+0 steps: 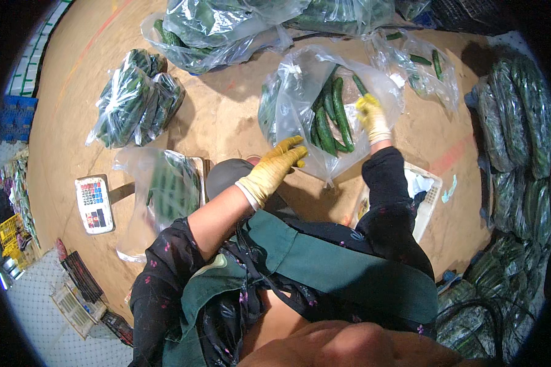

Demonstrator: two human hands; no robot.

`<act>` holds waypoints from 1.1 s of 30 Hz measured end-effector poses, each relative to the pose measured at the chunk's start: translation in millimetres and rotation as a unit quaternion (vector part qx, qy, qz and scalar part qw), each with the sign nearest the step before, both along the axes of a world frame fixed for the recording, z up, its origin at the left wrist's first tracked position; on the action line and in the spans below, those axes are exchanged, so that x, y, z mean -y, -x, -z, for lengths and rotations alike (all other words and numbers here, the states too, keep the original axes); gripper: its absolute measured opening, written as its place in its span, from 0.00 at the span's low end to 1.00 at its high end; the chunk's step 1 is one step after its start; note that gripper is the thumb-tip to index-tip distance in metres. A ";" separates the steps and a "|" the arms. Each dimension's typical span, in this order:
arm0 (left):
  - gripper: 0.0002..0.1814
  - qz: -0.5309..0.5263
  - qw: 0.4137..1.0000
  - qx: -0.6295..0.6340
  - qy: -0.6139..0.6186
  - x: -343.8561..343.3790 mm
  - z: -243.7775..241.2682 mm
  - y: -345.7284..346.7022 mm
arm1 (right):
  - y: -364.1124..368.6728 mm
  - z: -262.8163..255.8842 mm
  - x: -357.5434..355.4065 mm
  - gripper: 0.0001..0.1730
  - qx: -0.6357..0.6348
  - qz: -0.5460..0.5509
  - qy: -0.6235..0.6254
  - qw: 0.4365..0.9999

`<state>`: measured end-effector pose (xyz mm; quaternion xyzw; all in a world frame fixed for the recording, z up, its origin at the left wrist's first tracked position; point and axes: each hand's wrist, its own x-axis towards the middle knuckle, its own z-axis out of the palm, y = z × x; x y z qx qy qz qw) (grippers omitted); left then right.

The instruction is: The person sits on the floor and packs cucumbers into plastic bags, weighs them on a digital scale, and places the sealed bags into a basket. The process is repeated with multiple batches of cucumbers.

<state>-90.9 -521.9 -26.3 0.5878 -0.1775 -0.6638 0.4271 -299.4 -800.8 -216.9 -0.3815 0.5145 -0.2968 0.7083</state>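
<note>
My right hand (372,118), in a white glove with yellow fingers, is at the open mouth of a large clear plastic bag (298,105), its fingers closed at the lower end of a cucumber (359,85). Several more cucumbers (342,112) lie inside that bag. My left hand (282,160), gloved the same way, is over the bag's near left edge with its fingers apart and holds nothing that I can see. On the left, another clear bag (174,183) of cucumbers lies by a scale with a keypad (94,204).
Filled bags of cucumbers (133,101) stand at the upper left, with larger ones (229,27) along the top. A loose bag with a few cucumbers (418,69) lies upper right. Packed bags (505,114) line the right side. A white plastic crate (429,206) is beside my right arm.
</note>
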 end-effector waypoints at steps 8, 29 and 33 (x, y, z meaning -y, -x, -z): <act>0.28 0.029 0.993 -0.103 0.043 15.7 15.3 18.8 | 24.1 191.5 10.4 0.20 -0.506 -0.140 0.134 0.841; 0.29 -0.018 0.958 -0.274 -0.083 38.7 1.4 -1.0 | 34.5 147.1 75.9 0.30 -0.619 -0.192 0.081 0.757; 0.28 -0.038 0.957 -0.274 -0.084 35.8 -0.4 5.5 | 17.3 126.8 41.8 0.36 -0.617 -0.183 0.082 0.761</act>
